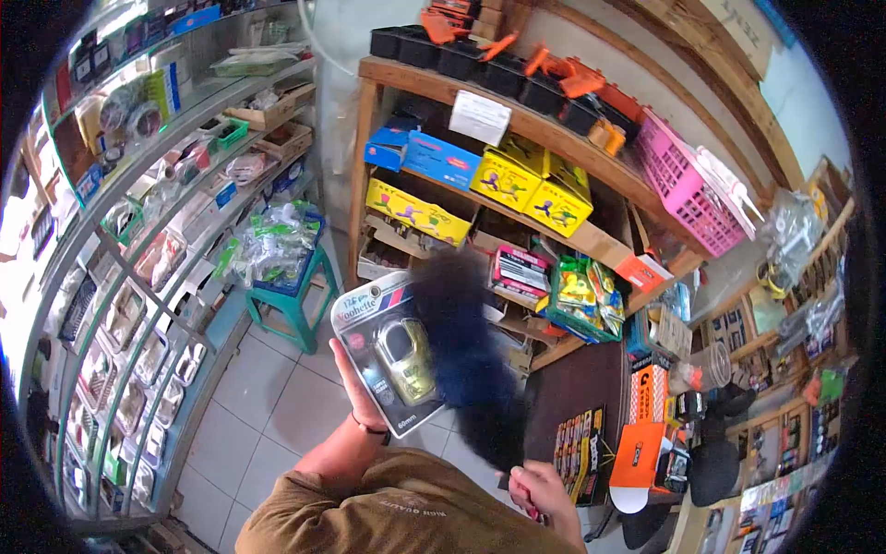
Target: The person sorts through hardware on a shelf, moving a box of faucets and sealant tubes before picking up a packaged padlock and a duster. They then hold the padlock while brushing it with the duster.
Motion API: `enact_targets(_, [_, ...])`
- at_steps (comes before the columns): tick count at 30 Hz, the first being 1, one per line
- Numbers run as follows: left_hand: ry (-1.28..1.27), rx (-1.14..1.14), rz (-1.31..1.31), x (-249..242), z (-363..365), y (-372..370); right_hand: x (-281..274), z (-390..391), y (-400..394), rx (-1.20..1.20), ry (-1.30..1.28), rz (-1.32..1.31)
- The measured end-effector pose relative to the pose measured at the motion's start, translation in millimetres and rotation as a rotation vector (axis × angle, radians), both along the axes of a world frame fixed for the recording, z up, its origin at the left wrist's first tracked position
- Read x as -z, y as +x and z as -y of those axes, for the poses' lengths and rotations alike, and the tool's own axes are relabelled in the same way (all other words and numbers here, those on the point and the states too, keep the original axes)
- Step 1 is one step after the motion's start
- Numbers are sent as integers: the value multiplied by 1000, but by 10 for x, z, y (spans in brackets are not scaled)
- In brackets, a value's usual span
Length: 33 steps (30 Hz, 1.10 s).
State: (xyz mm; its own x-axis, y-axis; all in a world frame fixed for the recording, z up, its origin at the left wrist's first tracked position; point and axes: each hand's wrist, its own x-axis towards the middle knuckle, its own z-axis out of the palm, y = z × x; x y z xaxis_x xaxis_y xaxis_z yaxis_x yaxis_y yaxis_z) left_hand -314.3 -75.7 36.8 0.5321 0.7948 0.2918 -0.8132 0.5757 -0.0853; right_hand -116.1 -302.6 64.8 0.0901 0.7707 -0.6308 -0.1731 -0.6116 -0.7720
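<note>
My left hand [358,386] holds up a packaged padlock [406,367], supporting the pack from behind and along its left edge. Its card has a printed brand name and "60mm" at the bottom, and a brass-coloured lock shows through clear plastic. In my right hand [544,491], the fingers are wrapped around the reddish handle of a dark feather duster [472,369]. The duster's fluffy head is blurred and overlaps the right side of the pack. Most of my left fingers are hidden behind the card.
A glass display case [157,249] with many small goods runs along the left. Ahead stands a wooden shelf [535,118] with yellow boxes [506,181] and a pink basket [688,180]. A green stool [297,319] bears bagged items. An orange box [637,459] sits at right.
</note>
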Motion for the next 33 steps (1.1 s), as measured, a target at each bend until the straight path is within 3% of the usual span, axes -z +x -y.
enact_targets(1, [-16,-121,-210,-123,6,-3,17,-71,-39,-11,5,1])
enact_targets(2, [-21,-129,-201,-92,-33,34,23,-128,-63,-20,1,11])
enact_targets(4, [-10,-213,-918,-83,-138,49,20,-220,-116,-405,65,221])
enact_targets(5, [-2,17,-336,-179,-146,-257,7,-268,-151,-376,71,179])
enact_targets(6, [-143,32,-322,-105,-219,-183,-14,-344,-176,-376,68,184])
enact_targets(8, [9,5,80,255,-341,-236,-40,-457,-246,-55,-95,118])
enact_targets(9, [-41,-85,-190,7,-308,-206,3,-476,-264,-32,-8,69])
enact_targets(10, [-42,-78,-190,75,-355,-174,-17,-475,-255,-25,-11,70])
enact_targets(12, [-13,-6,-473,268,-456,-92,-56,-453,-216,-463,-12,210])
enact_targets(13, [-23,9,-294,-251,-310,-293,-7,-405,-248,-384,27,174])
enact_targets(14, [-20,6,-293,-149,-351,-280,22,-429,-266,-386,30,175])
enact_targets(16, [-149,-63,-275,242,-445,-211,60,-500,-288,-46,-5,100])
enact_targets(17, [-121,-26,-174,327,-465,-177,91,-505,-249,-12,7,27])
enact_targets(18, [-70,-30,-197,132,-438,-153,90,-484,-187,-13,14,32])
enact_targets(20, [-36,-32,-200,-25,-390,-23,27,-425,-40,-379,23,169])
enact_targets(22, [29,-33,-222,-120,-377,57,-51,-481,-41,-329,-7,145])
enact_targets(23, [64,-29,-233,-140,-388,86,-40,-497,-31,-175,-69,149])
enact_targets(24, [-80,98,210,191,-411,61,-29,-509,-18,-18,-131,153])
enact_targets(26, [-163,-57,-86,230,-427,128,-28,-496,33,-54,-77,103])
enact_targets(28, [42,5,-224,-36,-391,181,-74,-430,92,-319,-80,177])
enact_targets(29, [9,12,-504,18,-406,207,13,-356,136,-275,-46,136])
enact_targets(30, [9,7,-505,141,-410,199,63,-357,177,-280,-45,136])
enact_targets(32, [-154,-2,-193,383,-409,151,145,-363,207,-26,-77,21])
enact_targets(33, [-156,-66,-157,358,-441,177,15,-440,140,-15,-139,32])
